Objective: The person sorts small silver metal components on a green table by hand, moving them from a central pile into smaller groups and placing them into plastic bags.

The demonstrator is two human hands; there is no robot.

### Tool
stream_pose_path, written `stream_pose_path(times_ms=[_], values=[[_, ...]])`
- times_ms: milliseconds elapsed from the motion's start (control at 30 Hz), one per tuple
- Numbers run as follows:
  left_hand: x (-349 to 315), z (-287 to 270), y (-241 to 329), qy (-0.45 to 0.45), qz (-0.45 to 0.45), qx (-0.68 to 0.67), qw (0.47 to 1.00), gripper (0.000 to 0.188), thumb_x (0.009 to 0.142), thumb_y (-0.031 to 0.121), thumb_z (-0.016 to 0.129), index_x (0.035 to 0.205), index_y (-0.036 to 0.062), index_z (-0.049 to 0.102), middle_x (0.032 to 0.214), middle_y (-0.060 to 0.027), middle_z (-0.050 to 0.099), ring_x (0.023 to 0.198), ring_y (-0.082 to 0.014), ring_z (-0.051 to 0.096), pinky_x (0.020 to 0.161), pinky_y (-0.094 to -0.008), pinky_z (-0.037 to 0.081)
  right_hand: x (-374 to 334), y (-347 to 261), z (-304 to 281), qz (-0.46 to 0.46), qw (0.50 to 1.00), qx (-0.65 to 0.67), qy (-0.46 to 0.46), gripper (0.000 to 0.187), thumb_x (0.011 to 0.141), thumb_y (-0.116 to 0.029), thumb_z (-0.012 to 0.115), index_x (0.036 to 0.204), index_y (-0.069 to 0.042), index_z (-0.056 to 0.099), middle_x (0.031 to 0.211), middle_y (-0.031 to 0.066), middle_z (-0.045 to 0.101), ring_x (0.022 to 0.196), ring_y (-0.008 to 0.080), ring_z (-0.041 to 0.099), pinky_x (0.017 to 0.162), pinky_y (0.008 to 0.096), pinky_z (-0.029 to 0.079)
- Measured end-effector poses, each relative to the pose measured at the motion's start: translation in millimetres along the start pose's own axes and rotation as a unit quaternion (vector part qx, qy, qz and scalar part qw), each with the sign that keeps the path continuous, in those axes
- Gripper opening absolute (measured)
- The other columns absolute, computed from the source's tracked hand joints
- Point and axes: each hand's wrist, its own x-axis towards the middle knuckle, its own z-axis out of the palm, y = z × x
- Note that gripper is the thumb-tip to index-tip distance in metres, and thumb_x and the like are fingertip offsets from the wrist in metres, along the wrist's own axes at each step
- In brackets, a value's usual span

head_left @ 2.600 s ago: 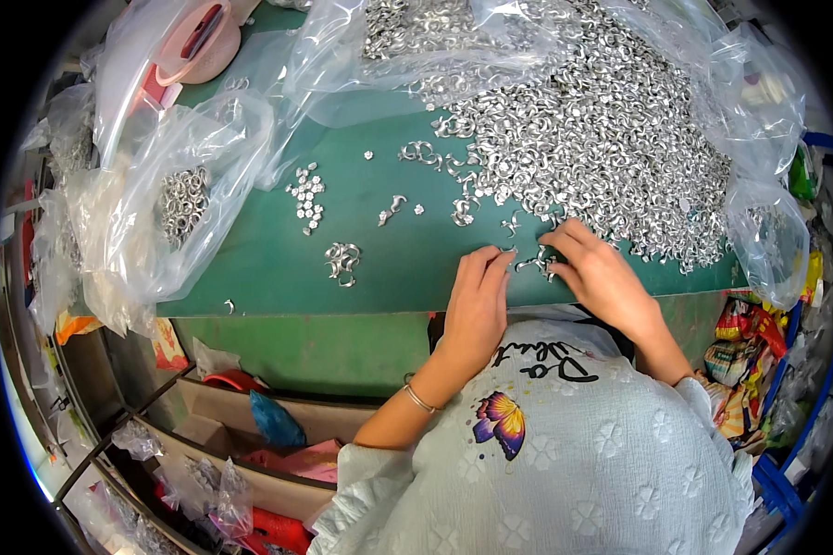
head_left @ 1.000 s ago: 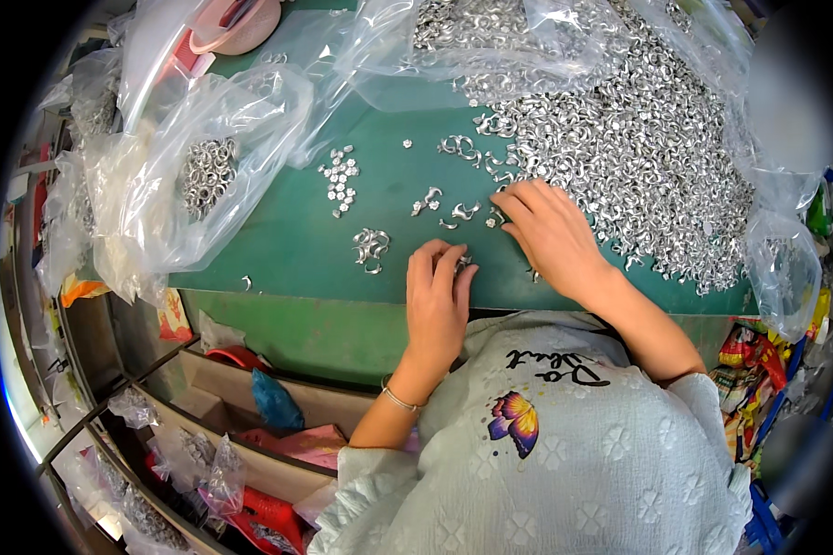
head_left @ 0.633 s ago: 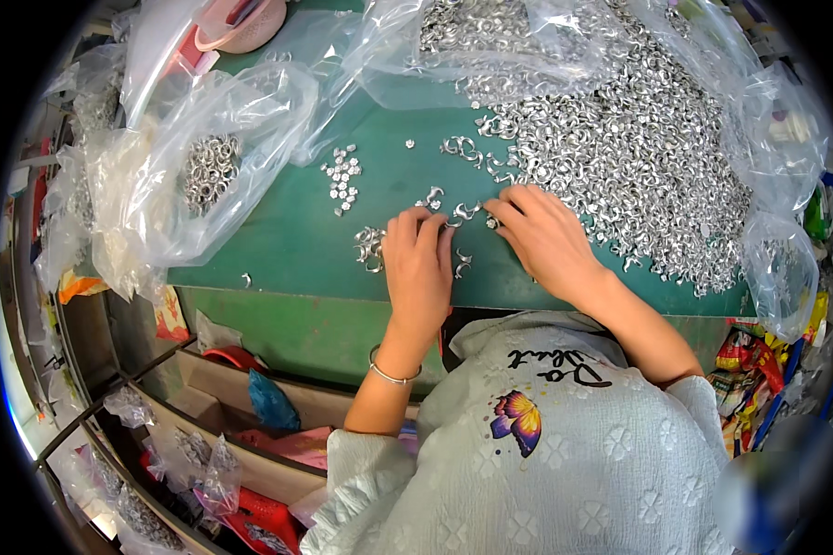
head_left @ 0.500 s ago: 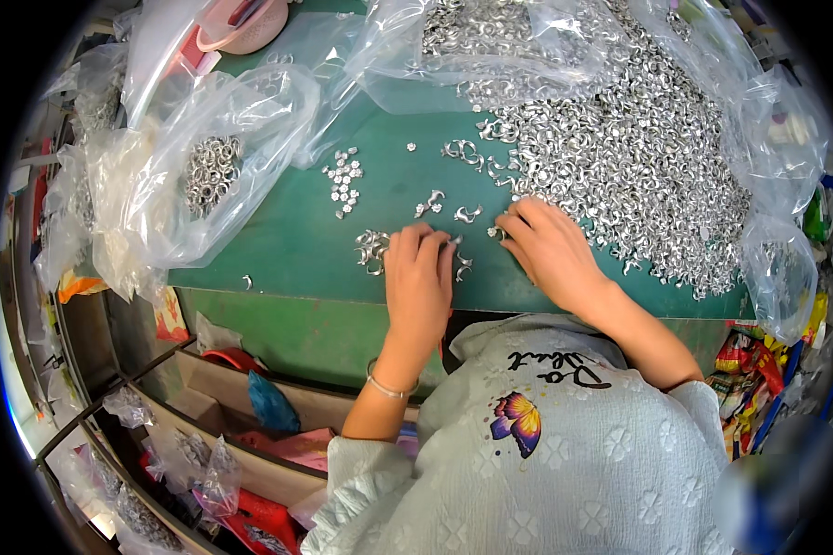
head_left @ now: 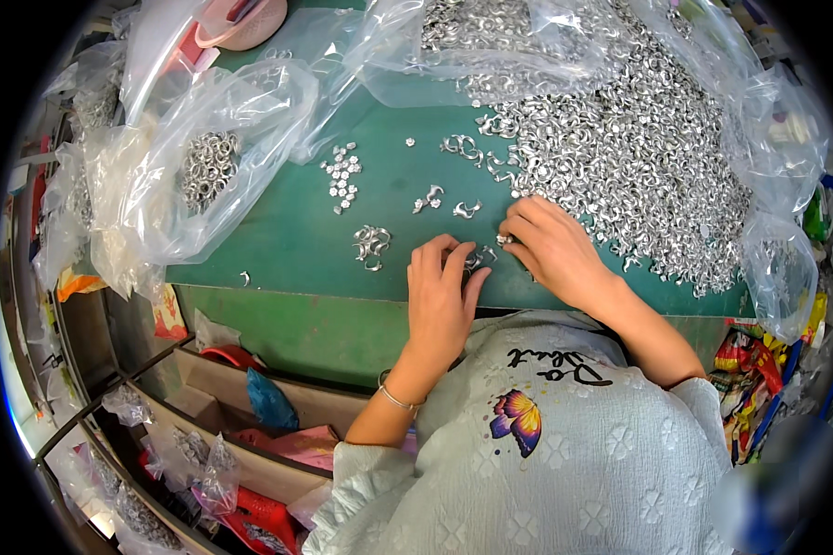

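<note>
Left hand (head_left: 440, 301): palm down near the front edge of the green desk (head_left: 278, 245), fingers curled and thumb apart; a few hooks (head_left: 480, 260), small, curved and silver, lie at the gap between thumb and forefinger, and whether any is gripped cannot be told. Right hand (head_left: 559, 257): thumb and fingertips pinching a small silver piece (head_left: 503, 240), beside the lower left margin of the pile (head_left: 629, 166). The pile, of many silver pieces, covers the right of the desk; clear film (head_left: 500, 69) lies over its far part. Between hands and pile's left margin: a loose hook (head_left: 466, 210), with a small group (head_left: 428, 199) to its left. Left of the left hand: a cluster (head_left: 372, 244) of curved pieces, and beyond it a patch of studs (head_left: 341, 176), rounded and apart from the cluster. Far left: a clear bag (head_left: 273, 106) with rings (head_left: 209, 169) inside. Upper left: a pink basket (head_left: 253, 30). Left wrist: a bracelet (head_left: 399, 400). Below the desk: a blue packet (head_left: 270, 400) in a compartment (head_left: 194, 372)
</note>
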Motion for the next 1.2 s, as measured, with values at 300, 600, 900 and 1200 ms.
stream_pose_path(times_ms=[300, 600, 900, 1200], values=[[-1, 16, -4, 0.062, -0.011, 0.043, 0.997, 0.029, 0.079, 0.004, 0.072, 0.105, 0.0063, 0.060, 0.108, -0.0107, 0.053, 0.098, -0.0282, 0.050, 0.083, -0.0390, 0.036, -1, 2, 6, -0.024, 0.999, -0.012, 0.017, 0.022, 0.079, -0.005, 0.067, 0.098, -0.002, 0.058, 0.095, 0.0108, 0.052, 0.092, 0.0295, 0.053, 0.079, 0.0398, 0.044], [6, -16, -38, 0.117, -0.045, 0.146, 0.981, 0.024, 0.081, 0.011, 0.074, 0.101, 0.0064, 0.061, 0.111, -0.0104, 0.051, 0.098, -0.0285, 0.048, 0.084, -0.0402, 0.034, -21, -1, -9, 0.050, 0.998, -0.024, 0.029, 0.028, 0.078, 0.004, 0.061, 0.105, 0.002, 0.057, 0.095, 0.0137, 0.053, 0.093, 0.0331, 0.053, 0.081, 0.0407, 0.046], [34, 8, -11, 0.094, 0.016, 0.130, 0.987, 0.031, 0.079, 0.011, 0.074, 0.108, 0.0085, 0.064, 0.111, -0.0073, 0.054, 0.105, -0.0275, 0.049, 0.089, -0.0417, 0.032, -17, -2, -5, 0.052, 0.997, -0.022, 0.046, 0.023, 0.074, 0.003, 0.064, 0.097, 0.000, 0.060, 0.093, 0.0121, 0.055, 0.091, 0.0315, 0.052, 0.082, 0.0402, 0.045], [52, 17, -16, 0.072, 0.027, 0.102, 0.992, 0.019, 0.080, 0.008, 0.071, 0.097, 0.0070, 0.062, 0.107, -0.0077, 0.055, 0.101, -0.0268, 0.051, 0.086, -0.0417, 0.032, 6, 5, -2, 0.016, 0.989, 0.029, 0.143, 0.021, 0.074, 0.005, 0.064, 0.093, -0.002, 0.060, 0.093, 0.0104, 0.059, 0.089, 0.0305, 0.054, 0.081, 0.0398, 0.045]])
